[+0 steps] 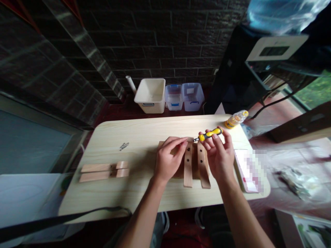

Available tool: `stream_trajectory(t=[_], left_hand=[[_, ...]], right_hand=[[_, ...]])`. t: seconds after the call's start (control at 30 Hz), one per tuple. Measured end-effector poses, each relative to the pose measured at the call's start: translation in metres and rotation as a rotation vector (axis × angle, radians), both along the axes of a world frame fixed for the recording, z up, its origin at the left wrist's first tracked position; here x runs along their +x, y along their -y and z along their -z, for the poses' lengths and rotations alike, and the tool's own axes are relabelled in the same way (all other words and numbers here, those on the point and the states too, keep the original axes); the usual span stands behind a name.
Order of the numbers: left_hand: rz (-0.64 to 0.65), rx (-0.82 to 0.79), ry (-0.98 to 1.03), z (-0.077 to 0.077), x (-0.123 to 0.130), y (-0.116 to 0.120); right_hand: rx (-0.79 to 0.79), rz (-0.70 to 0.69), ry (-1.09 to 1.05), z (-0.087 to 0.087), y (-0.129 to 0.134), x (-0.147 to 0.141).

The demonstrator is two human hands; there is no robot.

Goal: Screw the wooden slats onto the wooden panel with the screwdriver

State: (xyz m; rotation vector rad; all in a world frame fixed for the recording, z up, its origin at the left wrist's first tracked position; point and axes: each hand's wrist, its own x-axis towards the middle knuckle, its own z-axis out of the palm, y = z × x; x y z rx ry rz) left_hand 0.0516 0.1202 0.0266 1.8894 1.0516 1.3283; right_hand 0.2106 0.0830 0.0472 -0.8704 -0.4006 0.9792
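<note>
My right hand holds a yellow and black screwdriver, its metal tip pointing left. My left hand is pinched close to that tip, and what lies between its fingertips is too small to make out. Beneath both hands is a brown block on the table. Two light wooden strips with dark holes, a left strip and a right strip, lie across it and reach past its near edge.
More wooden pieces and a small pile of dark screws lie on the table at the left. A yellow-capped bottle stands at the back right, a booklet at the right. Plastic bins stand behind the table.
</note>
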Motion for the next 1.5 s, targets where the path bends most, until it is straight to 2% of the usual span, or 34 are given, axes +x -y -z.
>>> stream_trajectory(t=[0.17, 0.4, 0.8, 1.1, 1.27, 1.5], left_hand=[[0.021, -0.037, 0.033, -0.002, 0.001, 0.001], [-0.026, -0.112, 0.020, -0.002, 0.000, 0.003], [-0.021, -0.080, 0.017, -0.005, -0.001, 0.002], [0.019, 0.008, -0.035, 0.000, -0.003, 0.000], [0.011, -0.116, 0.015, 0.000, -0.002, 0.002], [0.001, -0.322, 0.217, -0.005, 0.002, 0.002]], right_hand=[[-0.007, 0.025, 0.062, 0.000, 0.000, -0.003], [-0.016, 0.016, 0.144, 0.003, 0.001, -0.002], [-0.009, -0.003, 0.250, 0.006, 0.003, 0.003], [-0.054, -0.043, 0.370, 0.004, 0.005, 0.013], [-0.063, -0.044, 0.324, 0.003, 0.005, 0.012], [-0.076, -0.066, 0.218, 0.004, 0.005, 0.011]])
